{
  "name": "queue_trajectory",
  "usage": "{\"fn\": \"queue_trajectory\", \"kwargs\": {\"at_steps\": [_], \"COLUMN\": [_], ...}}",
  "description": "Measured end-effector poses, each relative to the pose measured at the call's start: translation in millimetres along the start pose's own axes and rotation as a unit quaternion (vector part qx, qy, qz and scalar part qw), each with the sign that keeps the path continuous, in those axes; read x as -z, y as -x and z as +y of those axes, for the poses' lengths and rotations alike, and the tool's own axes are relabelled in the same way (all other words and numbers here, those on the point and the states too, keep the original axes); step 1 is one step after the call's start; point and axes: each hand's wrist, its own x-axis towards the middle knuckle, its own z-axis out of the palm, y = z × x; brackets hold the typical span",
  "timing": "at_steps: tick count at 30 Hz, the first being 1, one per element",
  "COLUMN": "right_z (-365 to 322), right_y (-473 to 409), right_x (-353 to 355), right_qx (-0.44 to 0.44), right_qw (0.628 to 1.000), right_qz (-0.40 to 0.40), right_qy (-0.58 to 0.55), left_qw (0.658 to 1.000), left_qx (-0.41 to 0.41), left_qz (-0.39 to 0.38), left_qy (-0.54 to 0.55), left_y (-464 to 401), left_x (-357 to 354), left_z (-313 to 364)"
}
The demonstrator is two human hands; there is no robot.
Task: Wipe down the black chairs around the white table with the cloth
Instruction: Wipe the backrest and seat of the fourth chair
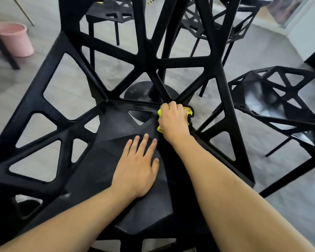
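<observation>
We are seeing two bare forearms, left hand (136,167) and right hand (172,122) wearing no sleeves, gloves or rings.

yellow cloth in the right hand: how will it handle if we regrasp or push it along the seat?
Likely floppy: the yellow cloth is bunched under the right hand, bulging out at both sides. Probably light and easily squashed. Pushed along the black chair seat, it may crumple or catch at the cut-out openings rather than slide flat.

The right hand (172,122) hides most of the yellow cloth (189,111); the pink bucket (16,40) is blurred.
</observation>
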Motion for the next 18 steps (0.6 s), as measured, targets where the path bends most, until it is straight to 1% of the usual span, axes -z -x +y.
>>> {"fn": "queue_trajectory", "kwargs": {"at_steps": [3,5,9,13,15,17,18], "right_z": [-5.3,-4.0,6.1,14.8,14.5,13.3,15.4], "right_y": [-24.9,-19.7,26.8,95.1,122.6,128.8,123.4], "right_x": [-2.8,6.0,25.7,45.5,60.9,74.7,83.9], "right_qx": [-0.010,-0.013,0.024,0.046,0.051,0.040,0.010], "right_qw": [0.999,0.997,0.992,0.992,0.991,0.986,0.980], "right_qz": [-0.033,-0.050,-0.069,-0.049,-0.068,-0.101,-0.103], "right_qy": [-0.027,-0.056,-0.099,-0.108,-0.103,-0.127,-0.169], "left_qw": [1.000,1.000,0.999,0.999,0.999,0.999,0.999], "left_qx": [0.005,0.006,0.018,0.026,0.023,0.020,0.019], "left_qz": [0.002,0.008,0.022,0.035,0.039,0.042,0.045], "left_qy": [0.004,0.009,0.015,0.022,0.024,0.019,0.016], "left_y": [-1.8,-2.7,-3.0,-4.8,-4.7,-2.8,-2.1], "left_x": [0.0,-0.1,-0.1,-1.7,-2.4,-3.4,-3.5], "left_z": [-0.5,-1.2,-4.3,-4.5,-3.3,-2.9,-3.0]}}
